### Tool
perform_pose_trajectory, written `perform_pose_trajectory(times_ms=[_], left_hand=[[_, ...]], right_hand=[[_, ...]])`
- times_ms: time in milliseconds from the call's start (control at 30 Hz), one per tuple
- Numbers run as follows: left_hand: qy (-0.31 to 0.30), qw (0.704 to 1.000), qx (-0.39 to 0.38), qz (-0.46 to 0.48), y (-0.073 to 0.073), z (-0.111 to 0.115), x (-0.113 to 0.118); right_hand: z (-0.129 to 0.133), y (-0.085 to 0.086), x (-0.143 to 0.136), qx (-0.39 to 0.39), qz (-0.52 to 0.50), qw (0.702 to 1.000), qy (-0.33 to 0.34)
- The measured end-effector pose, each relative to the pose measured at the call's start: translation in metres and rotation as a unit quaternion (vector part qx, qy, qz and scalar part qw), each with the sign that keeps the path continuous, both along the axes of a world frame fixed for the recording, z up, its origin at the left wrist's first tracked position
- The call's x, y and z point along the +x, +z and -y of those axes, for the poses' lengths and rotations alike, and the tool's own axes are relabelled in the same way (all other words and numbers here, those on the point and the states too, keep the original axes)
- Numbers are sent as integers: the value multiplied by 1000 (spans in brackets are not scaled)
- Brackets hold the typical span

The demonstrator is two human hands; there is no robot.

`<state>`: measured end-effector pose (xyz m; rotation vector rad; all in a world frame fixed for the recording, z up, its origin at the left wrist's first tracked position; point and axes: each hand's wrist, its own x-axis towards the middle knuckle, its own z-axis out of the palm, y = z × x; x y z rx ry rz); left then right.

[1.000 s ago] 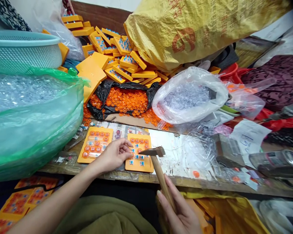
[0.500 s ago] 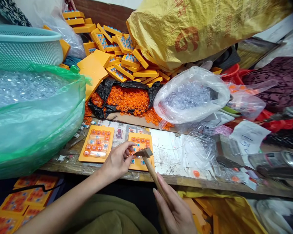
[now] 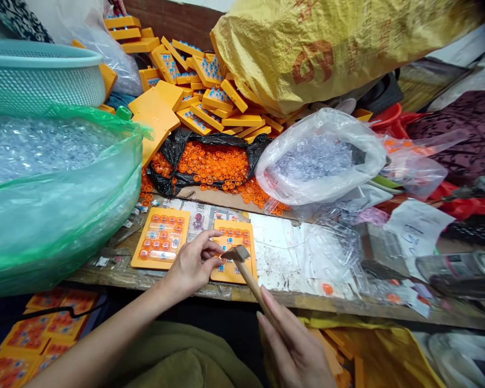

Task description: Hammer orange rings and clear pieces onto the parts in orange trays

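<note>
My right hand (image 3: 297,342) is wrapped round the wooden handle of a small hammer (image 3: 253,283). The hammer's metal head hovers over or rests on an orange panel (image 3: 233,279) with round orange caps along its top rows and small blue parts lower down. My left hand (image 3: 196,264) is at this panel's left side, thumb and fingertips pinched beside the hammer head. Whatever is between those fingertips is too small to make out. To the left lies a second orange panel (image 3: 139,257), carrying orange caps and clear long covers.
Behind the bench (image 3: 283,293) edge sit a black bag of orange caps (image 3: 214,164), a white bag of clear pieces (image 3: 319,156) and a pile of orange panels (image 3: 210,102). A green bag (image 3: 64,215) bulges at left. A glass jar (image 3: 456,272) lies right.
The view has shifted very slightly. My hands and the hammer keep almost the same place over the panel, with only small movement of the left fingers.
</note>
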<state>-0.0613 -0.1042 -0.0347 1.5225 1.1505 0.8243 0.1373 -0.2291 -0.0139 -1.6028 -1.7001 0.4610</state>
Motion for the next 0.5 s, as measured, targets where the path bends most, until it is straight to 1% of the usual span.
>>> perform_pose_trajectory(times_ms=[133, 333, 433, 500], left_hand=[[1, 1000, 21, -12, 1, 0, 2], [-11, 999, 21, -33, 4, -1, 4], [-17, 999, 25, -31, 4, -2, 1], [-26, 999, 22, -26, 6, -4, 0]], right_hand=[[3, 4, 5, 29, -1, 1000, 5], [-1, -2, 7, -4, 26, 997, 70], [-2, -5, 8, -14, 19, 997, 73], [-1, -5, 9, -20, 12, 998, 60]])
